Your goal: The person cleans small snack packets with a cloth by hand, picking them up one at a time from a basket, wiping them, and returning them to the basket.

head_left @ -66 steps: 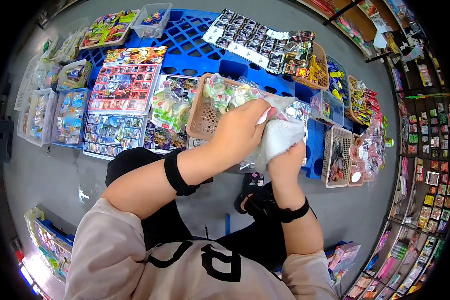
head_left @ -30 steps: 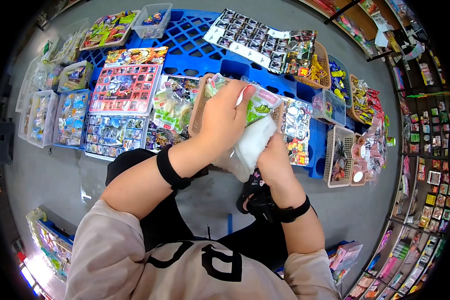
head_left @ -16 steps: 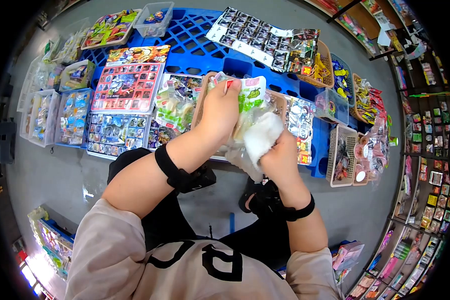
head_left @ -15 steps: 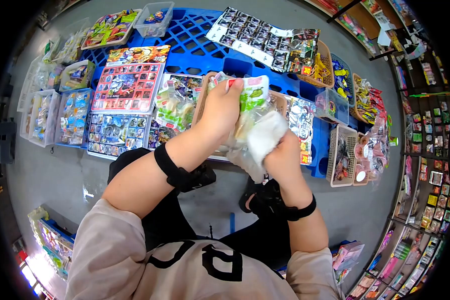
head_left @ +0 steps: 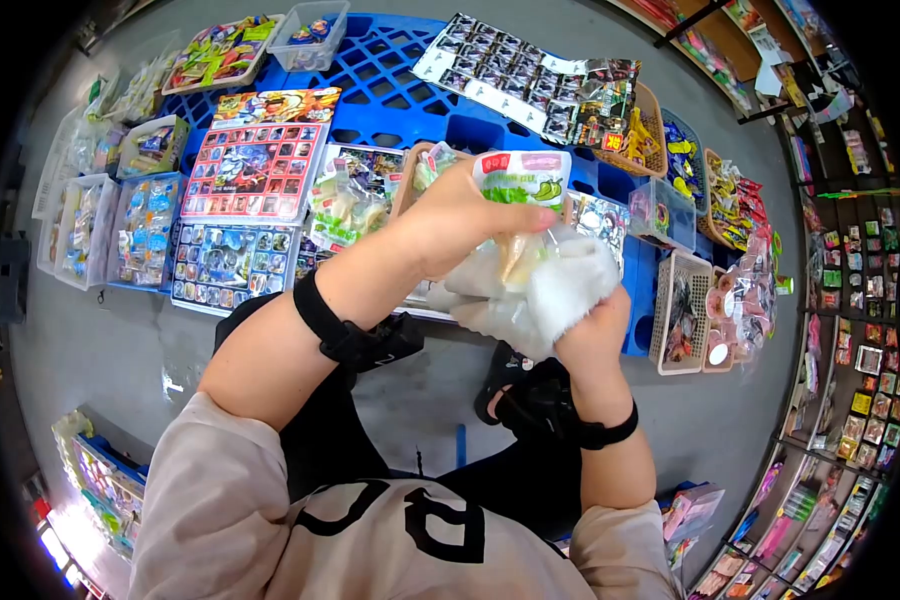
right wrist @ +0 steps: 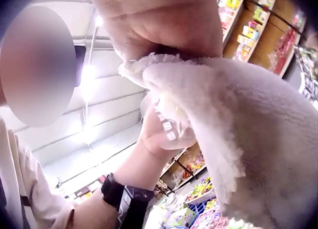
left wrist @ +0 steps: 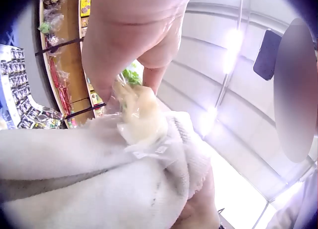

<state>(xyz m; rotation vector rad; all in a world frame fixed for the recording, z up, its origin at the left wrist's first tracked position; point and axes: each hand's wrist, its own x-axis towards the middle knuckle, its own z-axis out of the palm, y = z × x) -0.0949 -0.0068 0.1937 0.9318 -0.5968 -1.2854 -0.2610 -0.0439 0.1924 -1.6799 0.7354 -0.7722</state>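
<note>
In the head view my left hand (head_left: 460,220) pinches a clear snack packet (head_left: 522,178), its thumb lying across the front. The packet has a white, red and green printed top and pale pieces in its see-through lower part. A white fluffy cloth (head_left: 572,285) is bunched in my right hand (head_left: 595,335), against the packet's lower end. The left wrist view shows the packet (left wrist: 141,114) hanging below the left hand (left wrist: 134,35), over the cloth (left wrist: 99,189). From the right wrist, the cloth (right wrist: 213,105) drapes down from the right hand (right wrist: 169,25) and partly hides the packet.
A tan basket (head_left: 403,190) sits behind the left hand, beside similar packets (head_left: 350,205). Card sheets (head_left: 250,175) and a black-and-white strip of packs (head_left: 500,75) lie on the blue pallet (head_left: 380,75). Baskets (head_left: 682,315) of snacks line the right; stocked shelves (head_left: 860,330) stand beyond.
The packet has moved right and its printed front now faces up, with the left thumb brought across it. The cloth has shifted over the packet's lower end; earlier it was lower and left.
</note>
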